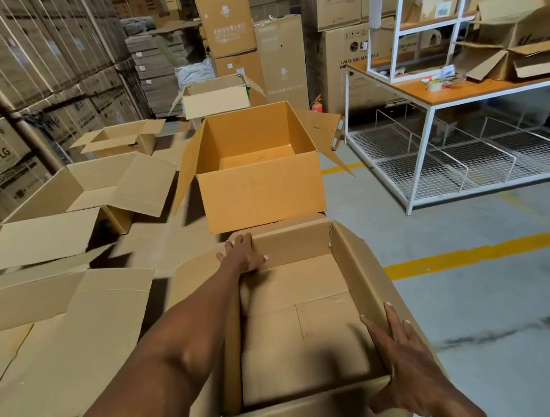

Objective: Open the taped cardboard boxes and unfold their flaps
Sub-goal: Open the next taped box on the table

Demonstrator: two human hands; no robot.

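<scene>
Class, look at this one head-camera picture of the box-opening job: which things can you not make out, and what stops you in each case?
Head view only:
- Near box: its front wall is cut off by the bottom edge.
- Left flap of that box: mostly hidden behind the left hand and forearm.
- Right hand: covers part of the right flap.
- Orange box: its base is hidden behind the near box.
- Small items on the table: too small to identify.

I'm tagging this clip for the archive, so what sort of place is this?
Most likely a warehouse or appliance stockroom. Strapped LG cartons are stacked high along the wall, a washing machine carton stands behind the packing table, and yellow floor lines mark the concrete.
</scene>
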